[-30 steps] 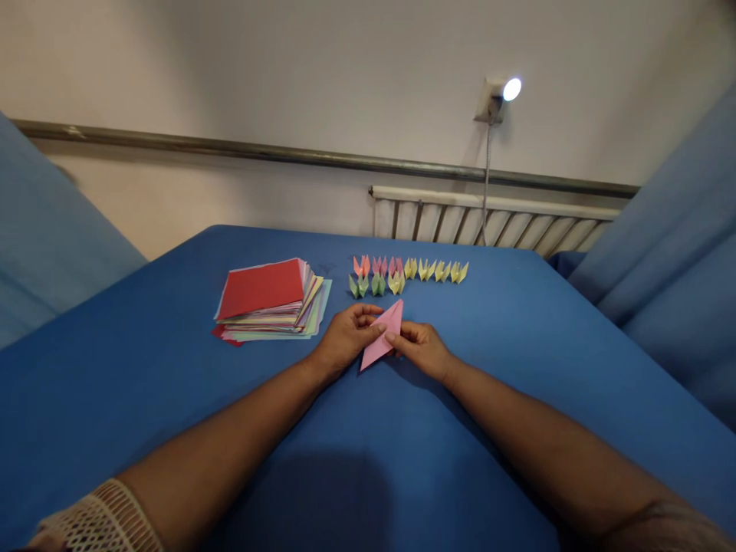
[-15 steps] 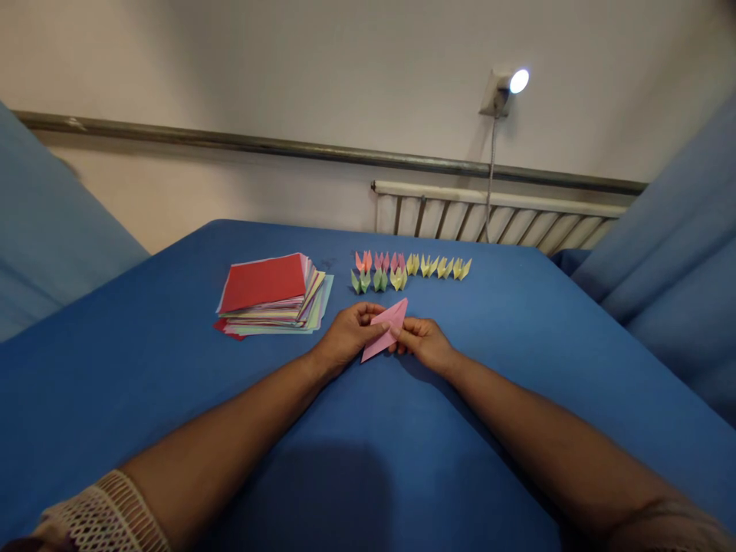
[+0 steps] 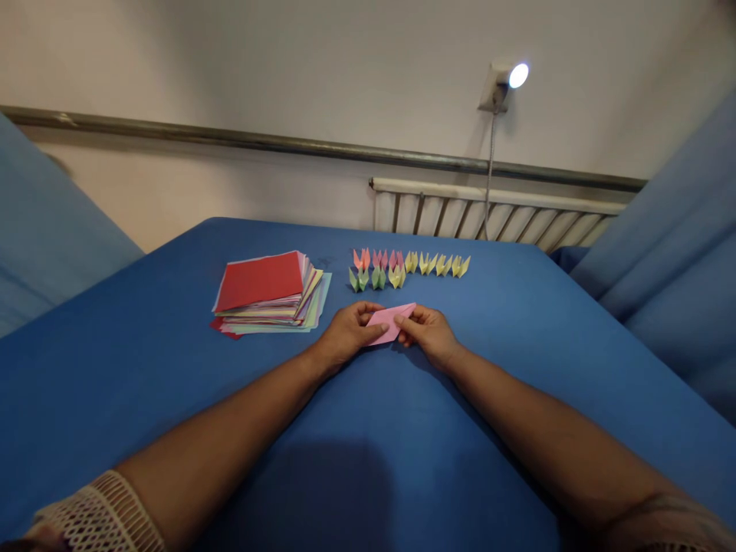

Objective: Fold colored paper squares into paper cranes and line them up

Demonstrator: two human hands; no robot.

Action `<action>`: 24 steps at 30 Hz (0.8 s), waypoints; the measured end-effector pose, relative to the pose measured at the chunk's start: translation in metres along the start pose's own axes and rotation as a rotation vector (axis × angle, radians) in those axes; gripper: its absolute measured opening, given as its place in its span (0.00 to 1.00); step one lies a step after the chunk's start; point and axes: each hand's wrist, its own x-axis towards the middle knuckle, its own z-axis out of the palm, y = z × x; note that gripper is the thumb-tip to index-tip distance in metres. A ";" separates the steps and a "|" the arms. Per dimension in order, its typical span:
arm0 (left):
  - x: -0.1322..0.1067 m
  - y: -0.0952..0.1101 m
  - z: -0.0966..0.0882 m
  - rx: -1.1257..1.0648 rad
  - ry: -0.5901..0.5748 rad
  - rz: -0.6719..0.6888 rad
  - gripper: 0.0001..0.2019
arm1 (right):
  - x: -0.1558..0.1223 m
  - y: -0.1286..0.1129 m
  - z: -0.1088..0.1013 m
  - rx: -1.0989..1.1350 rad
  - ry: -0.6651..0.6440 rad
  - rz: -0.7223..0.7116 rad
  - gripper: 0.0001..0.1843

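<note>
A folded pink origami paper [image 3: 389,317], diamond-shaped, is held between both hands above the blue table. My left hand [image 3: 348,334] pinches its left side, thumb on top and fingers behind. On the right side my right hand [image 3: 430,334] is closed on the paper, thumb lying over its face. Beyond the hands stand several small folded paper cranes in two rows: an orange one [image 3: 361,259], pink ones [image 3: 380,259], green ones [image 3: 359,279] and yellow ones [image 3: 460,266]. The fingers behind the paper are partly hidden.
A thick stack of coloured paper [image 3: 261,285], red on top, lies left of the hands on the blue-covered table [image 3: 143,330]. Behind are a metal rail [image 3: 276,144], a white radiator [image 3: 460,207] and a hanging cable [image 3: 490,169]. Blue curtains [image 3: 678,230] flank both sides.
The pink paper has turned clockwise from a steep tilt to nearly level. My right hand has shifted slightly up along it; my left hand keeps its hold.
</note>
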 end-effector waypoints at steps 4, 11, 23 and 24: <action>0.003 0.000 -0.004 0.016 0.033 0.032 0.22 | 0.000 0.000 0.001 0.033 -0.003 0.022 0.15; 0.008 -0.002 -0.012 0.212 -0.002 0.083 0.19 | 0.001 0.000 -0.002 0.002 -0.023 0.031 0.17; 0.004 0.002 -0.013 0.076 0.083 0.019 0.24 | 0.001 0.000 -0.003 -0.064 -0.052 0.056 0.14; 0.004 0.002 -0.013 0.071 0.085 0.018 0.24 | 0.001 0.000 -0.002 -0.063 -0.060 0.052 0.14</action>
